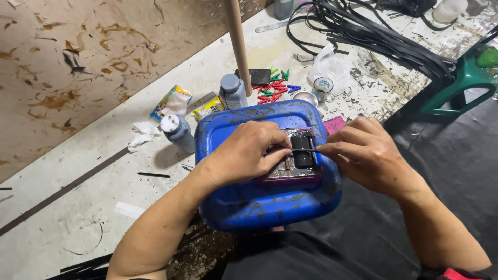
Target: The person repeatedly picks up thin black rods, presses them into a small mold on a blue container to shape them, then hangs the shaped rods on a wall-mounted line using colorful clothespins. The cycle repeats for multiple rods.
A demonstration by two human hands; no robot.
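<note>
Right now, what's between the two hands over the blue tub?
Head view: a thin black strip spans the gap from the left hand to the right hand, crossing a black roller part on the blue tub.

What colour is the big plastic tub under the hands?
The big plastic tub is blue with black smudges, head view.

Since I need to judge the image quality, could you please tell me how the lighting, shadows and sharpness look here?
Head view: soft, even light; the grey bottle casts a faint shadow on the worktable; slight sheen on the blue tub; both hands, left and right, sharp; wide-angle bending towards the edges.
</note>
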